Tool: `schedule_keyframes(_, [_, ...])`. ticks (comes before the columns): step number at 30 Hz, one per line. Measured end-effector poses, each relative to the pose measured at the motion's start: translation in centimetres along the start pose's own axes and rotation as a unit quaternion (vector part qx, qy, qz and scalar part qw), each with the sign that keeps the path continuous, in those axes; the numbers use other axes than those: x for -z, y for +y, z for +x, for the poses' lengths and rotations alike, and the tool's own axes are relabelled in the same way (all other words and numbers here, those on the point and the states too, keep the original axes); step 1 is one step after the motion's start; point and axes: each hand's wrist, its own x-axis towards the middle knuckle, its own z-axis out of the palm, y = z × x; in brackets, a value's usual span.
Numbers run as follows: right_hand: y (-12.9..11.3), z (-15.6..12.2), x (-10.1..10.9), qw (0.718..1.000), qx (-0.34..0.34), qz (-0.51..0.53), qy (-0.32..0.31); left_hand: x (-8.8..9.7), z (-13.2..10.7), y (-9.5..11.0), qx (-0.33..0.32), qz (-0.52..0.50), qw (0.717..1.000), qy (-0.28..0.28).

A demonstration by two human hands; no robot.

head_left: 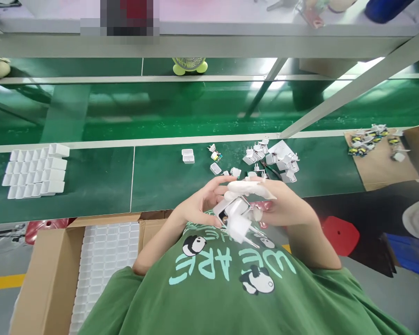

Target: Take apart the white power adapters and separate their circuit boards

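Close in front of my chest, my left hand (204, 202) grips a white charger housing (219, 209) by its sides; part of a circuit board shows in its opening. My right hand (284, 202), with white coverings on some fingers, closes around a white plug piece (239, 228) whose two pins point down and to the right. The housing and plug piece overlap, and I cannot tell whether they are joined. Just beyond my hands on the green bench lie a small white case (215, 168), a circuit board (216, 156) and dark-handled pliers (270, 170) among white plug parts (256, 152).
Rows of white cases (38, 172) stand at the bench's left. An open cardboard box (52, 274) of white cases is below left. Circuit boards (366, 139) lie on cardboard at the right. A slanted white post (335, 100) rises behind the plug parts. A red stool (339, 235) stands right.
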Motion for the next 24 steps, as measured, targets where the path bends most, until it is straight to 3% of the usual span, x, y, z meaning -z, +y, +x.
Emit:
schedule_keyframes(5, [5.1,-1.4,-6.6,0.983,-0.131,-0.041,0.119,2.4,-0.9,-1.1,0.029,0.159,0.975,0.15])
schedule_keyframes(10, [10.3,-2.7,-13.1,0.973,-0.177,-0.034,0.145,1.4,-0.3,-2.2,0.081,0.258,0.93,0.247])
schedule_keyframes(13, [12.2,-3.3,-16.2,0.964,-0.2,-0.03,0.172,1.2,0.1,-4.3,0.111,0.286,0.901,0.306])
schedule_keyframes(16, [13.1,-4.2,-18.3,0.95,-0.224,-0.038,0.215,2.3,-0.9,-7.0,0.137,0.275,0.885,0.351])
schedule_keyframes(18, [13.1,-5.0,-19.1,0.934,-0.245,-0.051,0.254,3.4,-2.1,-8.8,0.167,0.248,0.893,0.337])
schedule_keyframes(20, [12.7,-6.0,-19.4,0.912,-0.274,-0.07,0.296,4.3,-3.3,-10.7,0.207,0.223,0.909,0.284])
schedule_keyframes(24, [10.9,-8.9,-19.8,0.846,-0.353,-0.106,0.385,4.3,-5.1,-14.8,0.322,0.182,0.925,0.085])
